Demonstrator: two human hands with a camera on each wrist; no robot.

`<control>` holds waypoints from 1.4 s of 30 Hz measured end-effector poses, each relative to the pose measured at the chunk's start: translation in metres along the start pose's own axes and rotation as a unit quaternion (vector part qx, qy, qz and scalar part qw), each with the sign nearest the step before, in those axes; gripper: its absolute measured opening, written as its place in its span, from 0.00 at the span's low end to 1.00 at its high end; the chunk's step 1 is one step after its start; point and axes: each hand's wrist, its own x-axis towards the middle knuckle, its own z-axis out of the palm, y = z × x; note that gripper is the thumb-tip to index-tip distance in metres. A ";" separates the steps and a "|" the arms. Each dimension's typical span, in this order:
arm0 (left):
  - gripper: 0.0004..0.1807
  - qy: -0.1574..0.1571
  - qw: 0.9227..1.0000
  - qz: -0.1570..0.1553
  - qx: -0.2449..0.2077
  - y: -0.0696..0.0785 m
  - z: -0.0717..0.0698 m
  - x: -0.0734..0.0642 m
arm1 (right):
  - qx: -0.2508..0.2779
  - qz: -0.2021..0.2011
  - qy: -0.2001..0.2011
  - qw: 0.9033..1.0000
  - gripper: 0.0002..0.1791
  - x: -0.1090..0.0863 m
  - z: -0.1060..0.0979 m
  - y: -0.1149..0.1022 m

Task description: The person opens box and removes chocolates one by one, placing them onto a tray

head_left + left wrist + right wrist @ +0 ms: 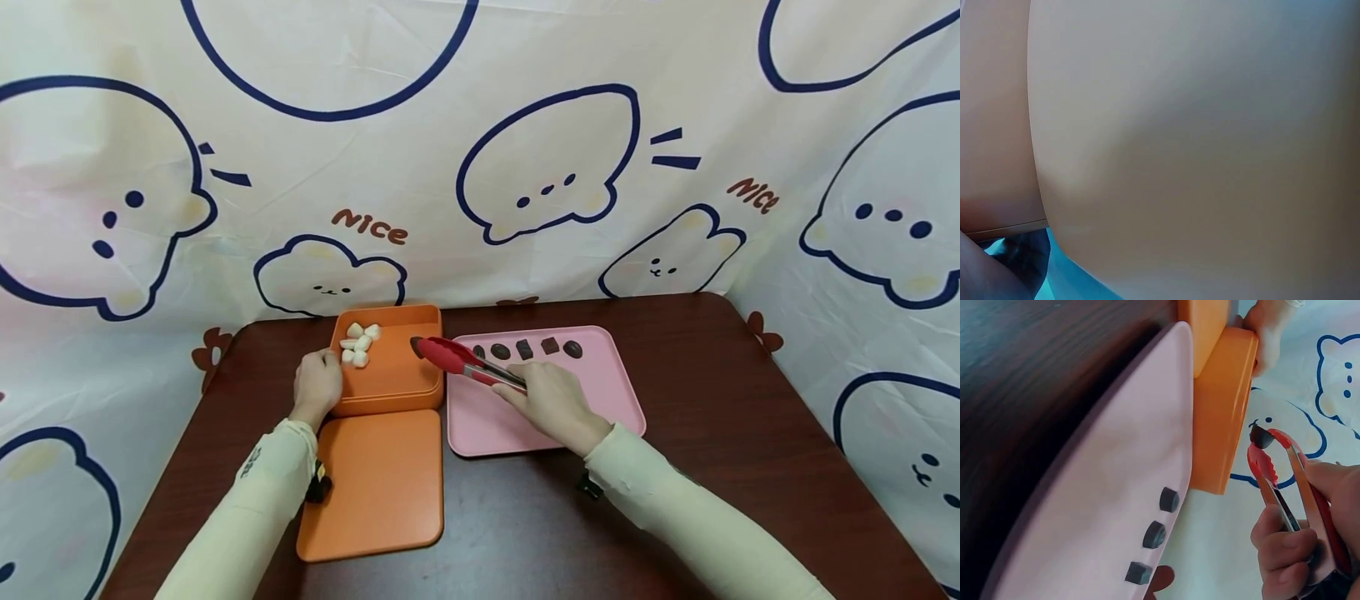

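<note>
- On table [697, 400]: box [405, 367]
- In box, far-left part: marshmallows [363, 342]
- Directly before box: lid [382, 475]
- Right of box: tray [480, 425], chocolates [501, 351] in row along far side
- Over box's right side: tongs [442, 354], single chocolate [416, 347] at tips
- At box's left wall: left hand [318, 383]
- Right of box, over tray: right hand [558, 400]
- Behind box: cloth [420, 167]

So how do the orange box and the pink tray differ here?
The orange box has taller walls; the pink tray is shallow with a low rim.
The orange box holds white pieces grouped on its left side; the pink tray holds dark pieces in a row along its far side.
The left hand grips the orange box; neither of the hands holds the pink tray.
Both have rounded corners and sit on the table.
</note>
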 end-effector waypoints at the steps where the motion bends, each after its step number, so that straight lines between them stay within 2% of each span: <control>1: 0.23 0.001 1.000 0.000 0.000 0.000 0.000 0.000 | 0.001 0.000 0.002 1.000 0.17 -0.001 0.000 0.002; 14: 0.24 -0.007 1.000 -0.016 -0.005 0.002 0.000 0.001 | 0.014 0.021 0.004 1.000 0.13 -0.016 -0.009 0.025; 26: 0.23 -0.001 1.000 -0.019 -0.008 0.004 0.000 -0.002 | 0.024 0.008 0.035 0.999 0.12 -0.027 -0.015 0.052; 34: 0.23 0.001 1.000 -0.014 -0.008 0.002 -0.001 -0.001 | 0.014 0.046 0.022 0.999 0.14 -0.038 -0.021 0.066; 42: 0.23 0.004 1.000 -0.020 -0.008 0.002 0.001 -0.001 | 0.009 0.061 0.024 0.998 0.19 -0.049 -0.025 0.083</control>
